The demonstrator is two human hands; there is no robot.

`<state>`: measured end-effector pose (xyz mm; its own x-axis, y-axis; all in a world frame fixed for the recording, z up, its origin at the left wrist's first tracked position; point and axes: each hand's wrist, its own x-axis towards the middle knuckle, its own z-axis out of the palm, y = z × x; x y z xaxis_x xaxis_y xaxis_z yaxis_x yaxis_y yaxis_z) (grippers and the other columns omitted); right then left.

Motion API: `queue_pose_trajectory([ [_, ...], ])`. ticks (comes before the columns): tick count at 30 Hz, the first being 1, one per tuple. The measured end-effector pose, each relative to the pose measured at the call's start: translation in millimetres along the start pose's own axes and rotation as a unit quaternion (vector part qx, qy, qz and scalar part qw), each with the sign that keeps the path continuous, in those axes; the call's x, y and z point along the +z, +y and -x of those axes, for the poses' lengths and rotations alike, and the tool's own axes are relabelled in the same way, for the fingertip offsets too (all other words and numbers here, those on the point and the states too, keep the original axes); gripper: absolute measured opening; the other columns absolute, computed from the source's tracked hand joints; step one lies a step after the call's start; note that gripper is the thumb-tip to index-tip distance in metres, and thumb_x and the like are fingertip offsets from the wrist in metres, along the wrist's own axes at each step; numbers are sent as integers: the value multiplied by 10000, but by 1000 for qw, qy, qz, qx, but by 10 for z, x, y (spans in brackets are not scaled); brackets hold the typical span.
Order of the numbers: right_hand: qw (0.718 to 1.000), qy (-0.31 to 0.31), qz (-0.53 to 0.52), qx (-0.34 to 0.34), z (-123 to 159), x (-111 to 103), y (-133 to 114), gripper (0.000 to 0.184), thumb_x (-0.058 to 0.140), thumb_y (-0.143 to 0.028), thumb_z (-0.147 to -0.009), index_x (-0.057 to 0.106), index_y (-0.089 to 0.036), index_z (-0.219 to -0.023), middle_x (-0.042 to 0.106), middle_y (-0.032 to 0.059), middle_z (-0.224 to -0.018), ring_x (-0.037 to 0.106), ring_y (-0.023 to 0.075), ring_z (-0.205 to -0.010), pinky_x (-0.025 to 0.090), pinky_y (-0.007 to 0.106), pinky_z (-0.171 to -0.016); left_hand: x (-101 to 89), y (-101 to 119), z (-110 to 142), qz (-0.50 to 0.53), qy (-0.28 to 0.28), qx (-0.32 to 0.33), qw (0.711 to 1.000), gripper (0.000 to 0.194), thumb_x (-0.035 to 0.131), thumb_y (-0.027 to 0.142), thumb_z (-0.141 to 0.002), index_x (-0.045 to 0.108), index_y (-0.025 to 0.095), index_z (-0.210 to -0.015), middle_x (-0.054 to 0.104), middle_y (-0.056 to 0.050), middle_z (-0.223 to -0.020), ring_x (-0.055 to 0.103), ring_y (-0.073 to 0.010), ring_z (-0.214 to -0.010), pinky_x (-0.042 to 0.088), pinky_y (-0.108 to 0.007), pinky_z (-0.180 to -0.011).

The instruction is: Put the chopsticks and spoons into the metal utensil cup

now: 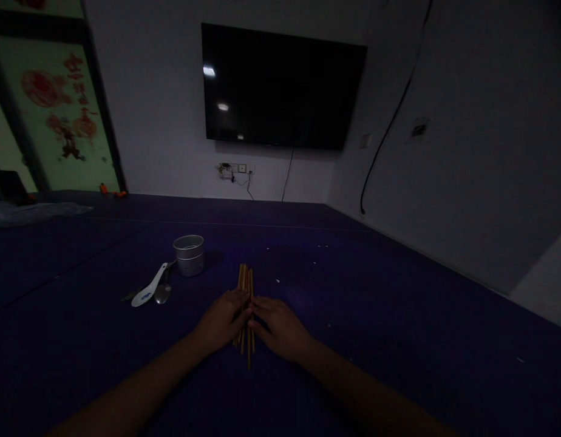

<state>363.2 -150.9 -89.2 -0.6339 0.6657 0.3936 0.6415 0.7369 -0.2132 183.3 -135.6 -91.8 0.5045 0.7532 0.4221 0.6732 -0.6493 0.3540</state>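
Observation:
Several wooden chopsticks [244, 277] lie in a loose bundle on the dark blue surface, pointing away from me, their near ends uneven. My left hand [222, 320] is closed against the bundle's left side, fingers laid over the sticks. From the right, my right hand [281, 328] presses its fingers and thumb on the same bundle, and the two hands' fingertips nearly meet. Both hands hide the middle of the chopsticks. To the left stands a silver metal cup [190, 256] with small holes low in its wall. Beside it are a white soup spoon [148, 291] and a metal spoon [163, 294].
Another thin dark utensil, partly hidden, lies under the white spoon. Small white scraps [277, 281] dot the blue surface [399, 340]. Clear plastic sheeting [34, 210] lies far left. A television [280, 88] hangs on the back wall, and a black cable [390, 124] runs down the right wall.

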Motion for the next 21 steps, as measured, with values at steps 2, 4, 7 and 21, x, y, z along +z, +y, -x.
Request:
queue_pose_trajectory([
  [2, 1000, 3, -2, -1, -1, -2, 0, 307, 449, -298, -902, 570, -177, -1157, 568, 99, -1233, 523, 218, -1120, 409, 366, -941, -41, 37, -11, -1, -9, -2, 1000, 309, 414, 304, -886, 587, 182, -1111, 621, -88, -1165, 551, -207, -1098, 387, -374, -991],
  [4, 1000, 5, -5, -4, -2, -10, -6, 292, 470, -297, -892, 574, -181, -1139, 581, 91, -1209, 534, 215, -1099, 410, 356, -931, -73, 72, -17, -6, -22, -9, 1000, 271, 427, 292, -877, 614, 187, -1043, 650, -82, -1091, 580, -206, -1034, 422, -360, -942],
  [7, 1000, 6, -3, -3, -5, -23, -19, 245, 465, -277, -894, 588, -184, -1084, 609, 78, -1142, 552, 212, -1055, 411, 353, -920, -90, 115, -10, -17, -24, -19, 999, 244, 465, 266, -846, 629, 188, -1009, 661, -79, -1048, 592, -206, -999, 445, -346, -904],
  [21, 1000, 20, -14, 0, -25, 0, -29, 277, 362, -195, -927, 593, -167, -1076, 619, 93, -1123, 553, 193, -1074, 438, 339, -914, -19, 28, 24, -79, -19, -27, 996, 459, 433, 365, -862, 507, 138, -1253, 538, -121, -1274, 450, -242, -1193, 378, -399, -997],
])
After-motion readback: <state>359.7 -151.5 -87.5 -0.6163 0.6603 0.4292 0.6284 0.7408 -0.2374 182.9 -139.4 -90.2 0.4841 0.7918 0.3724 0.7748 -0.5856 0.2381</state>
